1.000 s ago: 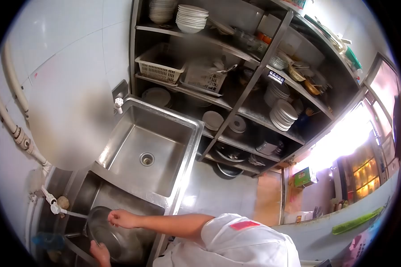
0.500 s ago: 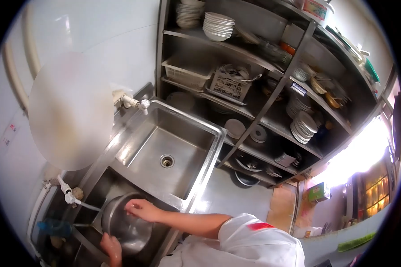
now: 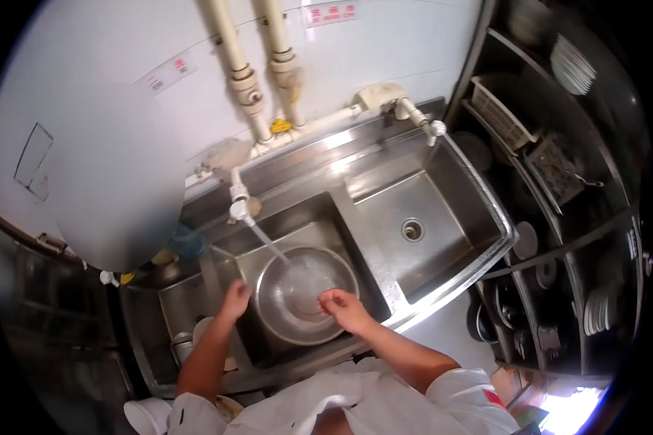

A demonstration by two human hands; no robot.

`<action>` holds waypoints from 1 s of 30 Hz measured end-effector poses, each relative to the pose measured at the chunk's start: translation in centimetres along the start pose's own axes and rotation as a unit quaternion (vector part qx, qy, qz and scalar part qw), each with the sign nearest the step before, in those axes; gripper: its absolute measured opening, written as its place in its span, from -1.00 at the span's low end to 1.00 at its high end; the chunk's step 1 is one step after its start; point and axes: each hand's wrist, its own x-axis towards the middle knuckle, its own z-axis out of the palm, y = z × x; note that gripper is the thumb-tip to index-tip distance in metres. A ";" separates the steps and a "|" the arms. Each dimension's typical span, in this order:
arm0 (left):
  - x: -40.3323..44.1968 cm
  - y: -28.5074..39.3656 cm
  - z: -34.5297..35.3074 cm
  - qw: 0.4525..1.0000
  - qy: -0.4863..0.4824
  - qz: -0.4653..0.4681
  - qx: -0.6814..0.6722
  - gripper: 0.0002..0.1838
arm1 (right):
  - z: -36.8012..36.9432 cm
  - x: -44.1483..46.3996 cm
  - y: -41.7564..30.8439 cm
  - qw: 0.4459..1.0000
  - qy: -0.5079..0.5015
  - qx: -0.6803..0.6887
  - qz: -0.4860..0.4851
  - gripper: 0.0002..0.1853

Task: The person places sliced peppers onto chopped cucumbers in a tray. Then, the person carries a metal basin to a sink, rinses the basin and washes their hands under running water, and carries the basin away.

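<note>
A round metal basin [image 3: 276, 321] sits in the middle sink compartment. From the white tap [image 3: 239, 210] a stream of water [image 3: 268, 244] runs down into it, and there is water inside. My right hand [image 3: 343, 310] reaches over the basin's near right side with its fingers bent together above the inside; whatever they may hold is too small to make out. Just off the basin's left rim is my left hand [image 3: 236, 299], loosely closed, with nothing visible in it.
To the right is another sink compartment [image 3: 442, 196] with a drain [image 3: 412, 230] and its own tap [image 3: 435, 129]. Metal shelves [image 3: 559, 254] stand beyond, holding stacked plates [image 3: 600, 312] and a plastic basket [image 3: 502, 112]. Another compartment [image 3: 168, 319] lies left, with a container [image 3: 183, 346].
My view has turned left and more squarely over the sinks. My left hand is now apart from the basin's rim, and my right hand has shifted toward its near right edge. Water keeps running.
</note>
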 end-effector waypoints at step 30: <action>-0.2 4.0 3.3 0.974 -0.003 -0.169 0.151 -0.04 | -1.5 4.5 8.9 0.930 -0.126 -0.325 0.117 -0.66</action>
